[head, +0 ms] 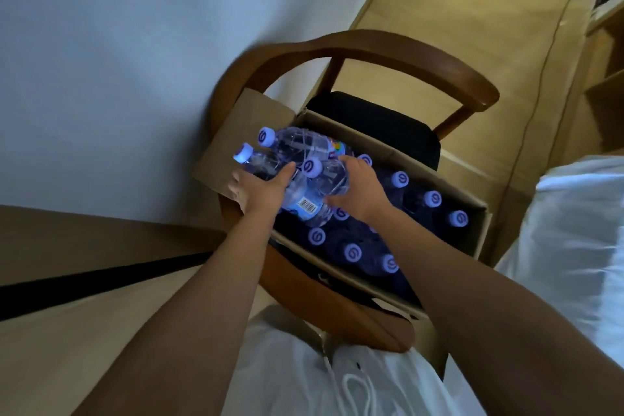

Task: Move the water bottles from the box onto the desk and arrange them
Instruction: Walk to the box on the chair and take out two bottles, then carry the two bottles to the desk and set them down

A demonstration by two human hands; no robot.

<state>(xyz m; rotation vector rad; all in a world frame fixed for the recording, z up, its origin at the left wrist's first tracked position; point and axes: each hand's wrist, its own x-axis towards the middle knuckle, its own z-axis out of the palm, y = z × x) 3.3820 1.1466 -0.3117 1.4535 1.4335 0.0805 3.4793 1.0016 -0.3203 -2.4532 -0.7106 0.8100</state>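
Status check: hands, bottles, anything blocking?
Both hands, left and right, grip three bottles above the box. More bottles upright inside. Box on chair. Nothing blocking.

Bottle label (pixel 309 204) — barcode only, digits unreadable; caps (pixel 353 253) — swirl logo.

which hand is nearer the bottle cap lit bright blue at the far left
Left. The left hand grips the bottle just below that cap; the right hand is across the bundle, farther off.
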